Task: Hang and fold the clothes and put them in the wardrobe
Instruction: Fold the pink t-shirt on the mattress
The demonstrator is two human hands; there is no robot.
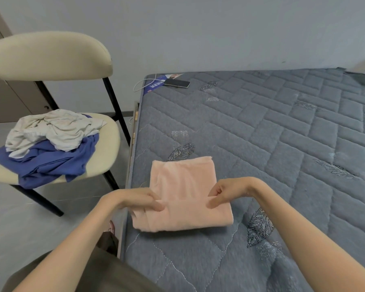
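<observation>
Head view: pink garment [183, 186] lying part-folded on mattress [282, 144], near left edge, flat surface prob. chosen for clean creases. L hand [135, 200] & R hand [230, 191] each pinching the fold's edge, opposite sides, likely to keep it square. White clothes [55, 127] & blue clothes [57, 163] heaped on chair [108, 144] beside bed, within reach, not yet folded.

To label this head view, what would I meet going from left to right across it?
In order: pile of clothes on the chair, left hand, phone, right hand. The folded pink cloth overlaps both hands, so I omit it.
</observation>
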